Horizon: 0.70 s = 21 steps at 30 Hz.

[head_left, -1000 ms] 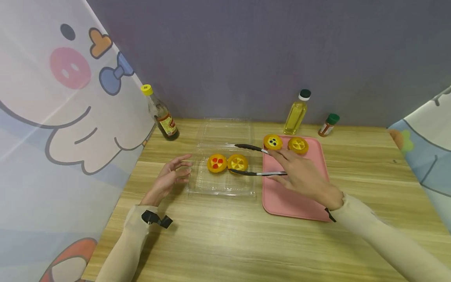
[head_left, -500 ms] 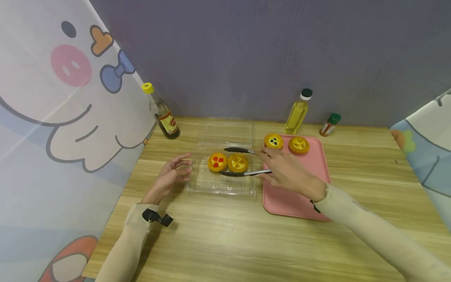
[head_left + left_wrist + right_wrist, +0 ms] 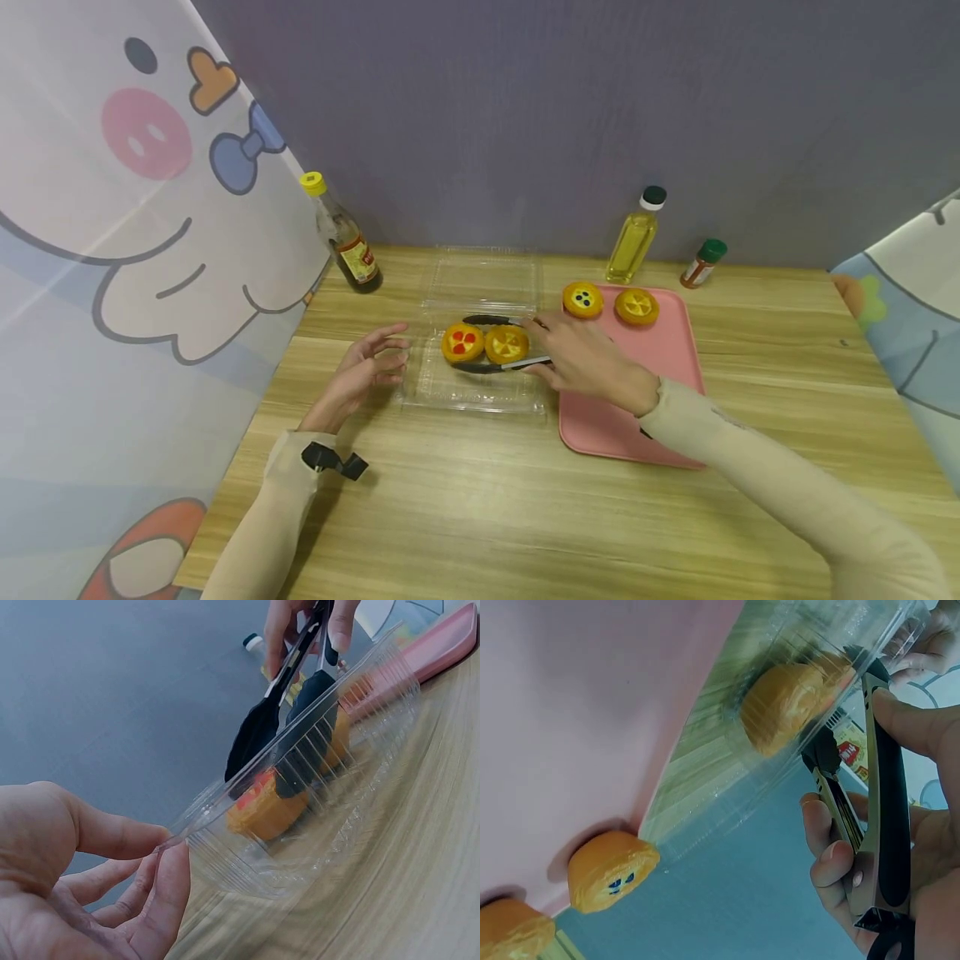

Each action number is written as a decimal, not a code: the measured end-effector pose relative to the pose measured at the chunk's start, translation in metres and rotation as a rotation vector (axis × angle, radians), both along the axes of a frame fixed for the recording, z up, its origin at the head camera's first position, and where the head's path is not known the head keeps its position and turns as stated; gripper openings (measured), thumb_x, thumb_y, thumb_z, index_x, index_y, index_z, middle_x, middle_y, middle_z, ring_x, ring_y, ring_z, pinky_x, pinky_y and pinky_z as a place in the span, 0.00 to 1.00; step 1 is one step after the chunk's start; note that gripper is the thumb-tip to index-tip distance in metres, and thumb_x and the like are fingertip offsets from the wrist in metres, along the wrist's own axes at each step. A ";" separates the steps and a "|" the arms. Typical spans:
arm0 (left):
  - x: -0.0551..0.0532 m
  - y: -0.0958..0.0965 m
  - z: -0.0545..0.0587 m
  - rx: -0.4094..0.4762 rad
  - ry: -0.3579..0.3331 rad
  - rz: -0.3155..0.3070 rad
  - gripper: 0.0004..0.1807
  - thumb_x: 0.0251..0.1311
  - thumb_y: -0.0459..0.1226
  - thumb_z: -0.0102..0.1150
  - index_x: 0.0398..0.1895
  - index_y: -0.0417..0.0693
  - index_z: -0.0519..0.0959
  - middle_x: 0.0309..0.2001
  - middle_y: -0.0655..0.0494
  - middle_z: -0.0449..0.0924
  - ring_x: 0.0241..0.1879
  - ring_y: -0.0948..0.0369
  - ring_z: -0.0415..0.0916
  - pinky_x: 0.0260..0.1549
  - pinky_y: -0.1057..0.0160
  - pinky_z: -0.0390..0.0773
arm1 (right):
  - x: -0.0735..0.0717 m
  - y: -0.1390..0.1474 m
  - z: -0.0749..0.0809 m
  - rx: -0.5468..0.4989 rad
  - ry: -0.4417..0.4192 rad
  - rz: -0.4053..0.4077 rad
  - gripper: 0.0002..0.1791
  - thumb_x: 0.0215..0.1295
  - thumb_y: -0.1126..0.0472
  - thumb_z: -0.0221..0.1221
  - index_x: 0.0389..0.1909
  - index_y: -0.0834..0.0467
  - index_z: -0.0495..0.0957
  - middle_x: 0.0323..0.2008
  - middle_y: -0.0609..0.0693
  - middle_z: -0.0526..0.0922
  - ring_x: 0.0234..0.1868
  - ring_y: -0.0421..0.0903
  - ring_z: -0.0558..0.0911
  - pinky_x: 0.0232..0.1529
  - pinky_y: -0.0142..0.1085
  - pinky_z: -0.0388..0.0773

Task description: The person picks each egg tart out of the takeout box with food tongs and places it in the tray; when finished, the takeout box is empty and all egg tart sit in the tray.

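Observation:
My right hand (image 3: 588, 358) grips a pair of tongs (image 3: 885, 802). Their black tips (image 3: 304, 735) reach into a clear plastic box (image 3: 480, 396), one on each side of an egg tart with red topping (image 3: 462, 343). Beside that tart, in the same box, sits an egg tart with a wedge pattern (image 3: 507, 344). My left hand (image 3: 363, 375) pinches the box's left rim between thumb and finger, as the left wrist view shows. Whether the tips press on the red-topped tart, I cannot tell.
Right of the box, a pink tray (image 3: 630, 433) bears a blueberry-topped tart (image 3: 582, 300) and another wedge-patterned tart (image 3: 637, 307). Behind stand a yellow-capped sauce bottle (image 3: 356, 254), an oil bottle (image 3: 633, 242) and a green-capped jar (image 3: 703, 264). The box's lid (image 3: 483, 279) lies back, raised.
My right hand has moved left with the tongs, from over the tray toward the box. The tips passed the wedge-patterned tart and now flank the red-topped one. My left hand stays put.

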<state>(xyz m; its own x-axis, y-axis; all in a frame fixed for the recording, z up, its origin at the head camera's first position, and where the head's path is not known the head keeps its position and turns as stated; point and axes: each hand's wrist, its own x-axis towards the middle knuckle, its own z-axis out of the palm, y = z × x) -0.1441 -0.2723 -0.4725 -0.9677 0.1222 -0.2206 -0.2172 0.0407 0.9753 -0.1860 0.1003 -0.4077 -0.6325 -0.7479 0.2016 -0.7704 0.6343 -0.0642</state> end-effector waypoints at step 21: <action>0.000 0.001 0.000 0.010 -0.007 0.002 0.34 0.72 0.28 0.57 0.79 0.41 0.61 0.56 0.52 0.76 0.36 0.65 0.82 0.33 0.69 0.87 | 0.004 -0.013 -0.008 0.008 0.012 0.022 0.37 0.63 0.46 0.73 0.69 0.57 0.75 0.55 0.53 0.84 0.39 0.48 0.85 0.20 0.33 0.77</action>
<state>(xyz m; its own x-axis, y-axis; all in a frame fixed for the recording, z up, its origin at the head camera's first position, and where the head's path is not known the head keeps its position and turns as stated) -0.1446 -0.2712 -0.4725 -0.9662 0.1228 -0.2264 -0.2243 0.0309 0.9740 -0.1820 0.0877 -0.4155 -0.6137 -0.7631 0.2028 -0.7847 0.6178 -0.0501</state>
